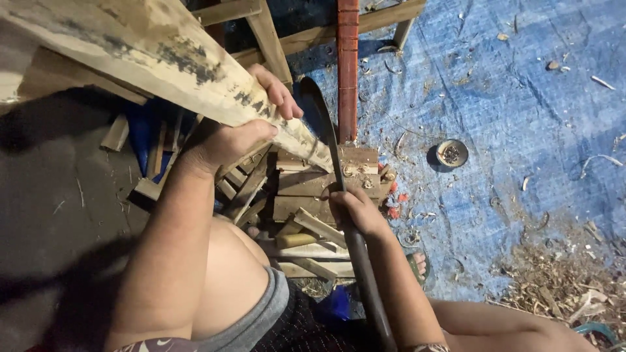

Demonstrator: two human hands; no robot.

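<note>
Because your right hand is clamped round the dark handle of the long curved blade while your bare knee sits just below, a glancing stroke could slide toward your leg or the left hand. That hand is wrapped tight round the pale, black-smudged wooden plank, whose tapered end rests on a stack of rough offcuts; loose, they could shift. Beyond lie the crinkled blue tarp, shavings and a small round tin.
</note>
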